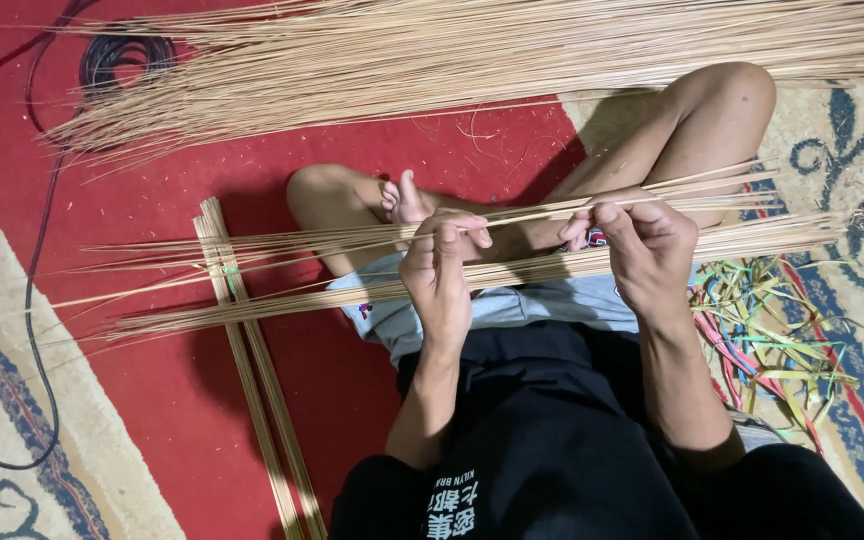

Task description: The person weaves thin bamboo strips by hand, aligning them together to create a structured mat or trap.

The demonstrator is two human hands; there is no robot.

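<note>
I sit cross-legged on a red carpet (192,400). My left hand (439,268) pinches a thin fan of long tan sticks (282,240) at its fingertips. My right hand (644,245) grips the same sticks further right, fingers curled over them. The sticks run horizontally across my lap, spreading out to the left. A thicker bundle of sticks (252,308) lies just below them, resting over my legs.
A large heap of the same sticks (432,55) lies across the top. A few flat wooden slats (252,380) lie on the carpet at left. Coloured plastic strips (762,340) are piled at right. A black cable (37,260) runs down the left side.
</note>
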